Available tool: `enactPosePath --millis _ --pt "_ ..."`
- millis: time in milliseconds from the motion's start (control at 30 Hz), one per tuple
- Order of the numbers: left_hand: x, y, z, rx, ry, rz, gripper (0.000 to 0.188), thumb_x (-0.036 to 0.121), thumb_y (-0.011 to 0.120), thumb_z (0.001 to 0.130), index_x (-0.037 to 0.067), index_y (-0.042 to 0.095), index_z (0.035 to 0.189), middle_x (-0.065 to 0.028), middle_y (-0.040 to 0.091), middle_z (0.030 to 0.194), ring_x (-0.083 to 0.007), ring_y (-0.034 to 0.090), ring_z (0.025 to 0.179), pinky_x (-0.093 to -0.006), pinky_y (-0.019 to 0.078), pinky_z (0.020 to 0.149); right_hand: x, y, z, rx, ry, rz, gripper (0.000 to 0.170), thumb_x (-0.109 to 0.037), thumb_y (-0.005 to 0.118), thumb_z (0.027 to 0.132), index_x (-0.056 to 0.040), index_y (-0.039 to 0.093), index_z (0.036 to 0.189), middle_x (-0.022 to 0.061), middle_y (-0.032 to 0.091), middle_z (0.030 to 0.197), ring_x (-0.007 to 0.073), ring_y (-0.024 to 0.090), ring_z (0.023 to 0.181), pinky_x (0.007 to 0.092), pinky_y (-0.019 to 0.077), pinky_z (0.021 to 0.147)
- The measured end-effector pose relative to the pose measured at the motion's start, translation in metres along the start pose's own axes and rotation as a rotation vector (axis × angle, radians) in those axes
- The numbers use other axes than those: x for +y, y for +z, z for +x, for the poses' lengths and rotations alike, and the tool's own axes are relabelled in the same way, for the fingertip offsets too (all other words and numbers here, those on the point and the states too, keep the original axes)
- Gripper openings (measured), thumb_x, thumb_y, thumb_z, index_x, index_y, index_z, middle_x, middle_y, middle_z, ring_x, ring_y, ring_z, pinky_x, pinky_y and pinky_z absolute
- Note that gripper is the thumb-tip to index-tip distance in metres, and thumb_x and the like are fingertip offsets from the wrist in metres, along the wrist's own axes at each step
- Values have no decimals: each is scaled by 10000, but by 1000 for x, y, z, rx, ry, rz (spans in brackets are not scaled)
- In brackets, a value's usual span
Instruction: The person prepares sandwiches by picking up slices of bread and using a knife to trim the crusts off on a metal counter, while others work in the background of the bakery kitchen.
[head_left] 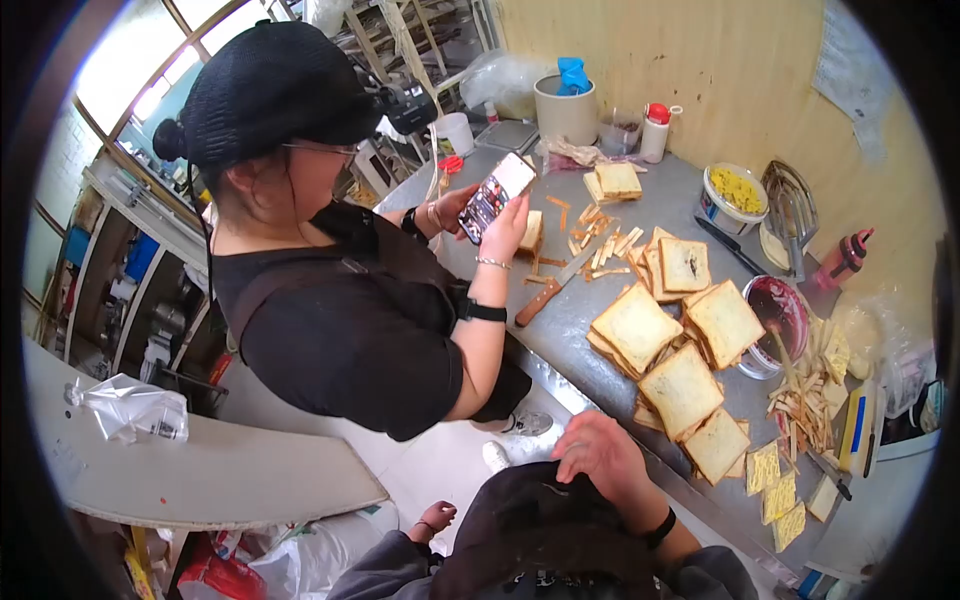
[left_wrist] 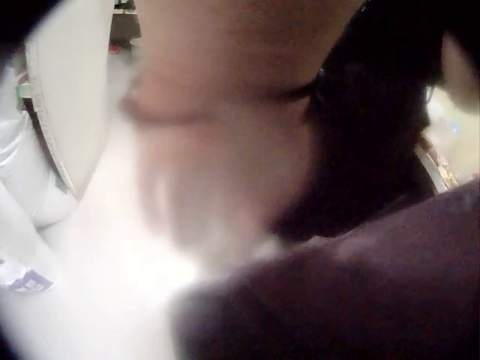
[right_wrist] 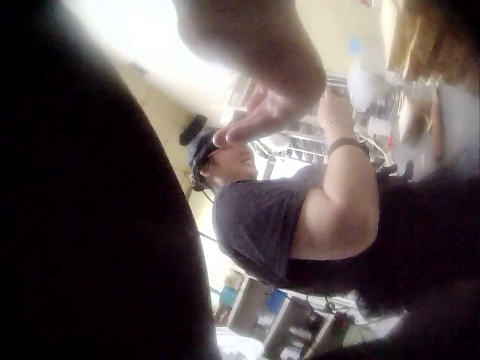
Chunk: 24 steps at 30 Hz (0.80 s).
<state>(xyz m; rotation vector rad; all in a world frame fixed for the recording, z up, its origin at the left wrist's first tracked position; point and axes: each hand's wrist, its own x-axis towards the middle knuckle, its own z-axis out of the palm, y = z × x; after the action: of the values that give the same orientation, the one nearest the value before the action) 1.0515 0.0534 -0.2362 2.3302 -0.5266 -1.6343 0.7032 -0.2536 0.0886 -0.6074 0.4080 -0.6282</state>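
Note:
In the head view my right hand (head_left: 606, 458) is raised beside the dark clothing on my front, fingers loosely bent and holding nothing visible; stacked bread slices (head_left: 682, 392) lie on the table beyond it. The right wrist view shows the same hand (right_wrist: 259, 75) with relaxed fingers. My left hand (head_left: 438, 516) hangs low at my left side over the floor, small in the head view. Blurred in the left wrist view, the left hand (left_wrist: 221, 180) points downward with loosely hanging fingers, nothing seen in it.
Another person (head_left: 330, 300) stands at the table's left, holding a phone (head_left: 497, 197). A knife (head_left: 540, 301), crust strips, a tub of yellow filling (head_left: 735, 190) and a red-stained bowl (head_left: 775, 318) are on the metal table (head_left: 578, 372). A curved counter (head_left: 230, 470) stands at left.

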Motion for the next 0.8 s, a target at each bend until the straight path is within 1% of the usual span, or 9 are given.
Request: enactPosePath --millis 100,400,500,533,567,633,667,733,800 --pt "-10 29 -49 28 28 57 352 316 630 897 10 661 1068 -95 705 853 -181 670 731 -322 553 675 2 -2 -3 -99 71 0 440 -438 313 1045 -56 502 1157 203 656 1020 286 692 759 334 555 686" --pt "-165 31 -63 -56 144 370 318 338 617 911 49 687 1025 -82 690 791 -183 650 727 -349 517 678 7 11 -15 -133 65 -71 444 -429 295 1050 -44 475 1176 221 653 992 298 692 746 345 566 670" --pt "-169 12 -41 -155 429 474 303 337 616 916 64 686 1028 -78 685 781 -180 644 727 -355 508 680 13 18 -24 -92 54 -136 459 -450 307 1043 -44 476 1178 221 654 988 299 692 739 345 567 665" --pt "-160 11 -25 -156 560 518 298 337 616 917 70 685 1029 -77 683 778 -179 642 727 -357 504 681 17 19 -27 -90 54 -144 469 -461 313 1039 -46 477 1183 218 654 986 296 690 732 344 566 661" --pt "-139 34 1 -122 225 562 319 375 617 879 116 660 698 -43 610 626 -194 583 600 -362 486 597 20 21 -33 -61 67 -142 471 -464 317 1038 -47 477 1185 219 654 986 296 690 733 347 566 662" --pt "-95 21 8 62 83 395 434 446 611 858 102 697 1107 -218 693 1075 -343 647 1076 -413 477 972 25 27 -36 -17 68 -150 475 -471 324 1035 -47 476 1188 219 654 984 297 690 734 351 567 665" --pt "-69 22 15 179 216 415 344 369 661 848 97 699 1056 -133 725 897 -242 682 871 -373 531 821 29 31 -38 14 62 -159 475 -469 327 1035 -48 474 1200 219 654 983 302 690 735 362 568 669" --pt "-16 20 22 102 291 268 420 425 621 849 106 670 1116 -208 697 1033 -346 656 1018 -408 504 919 38 38 -40 27 21 -152 480 -464 326 1036 -42 471 1212 222 653 986 307 690 736 365 569 667" --pt "35 16 9 80 396 262 408 404 609 857 103 655 1129 -198 702 1001 -346 665 973 -406 513 895 44 46 -42 -17 -25 -119 477 -436 326 1046 -24 469 1237 220 647 1014 294 696 782 346 569 691"
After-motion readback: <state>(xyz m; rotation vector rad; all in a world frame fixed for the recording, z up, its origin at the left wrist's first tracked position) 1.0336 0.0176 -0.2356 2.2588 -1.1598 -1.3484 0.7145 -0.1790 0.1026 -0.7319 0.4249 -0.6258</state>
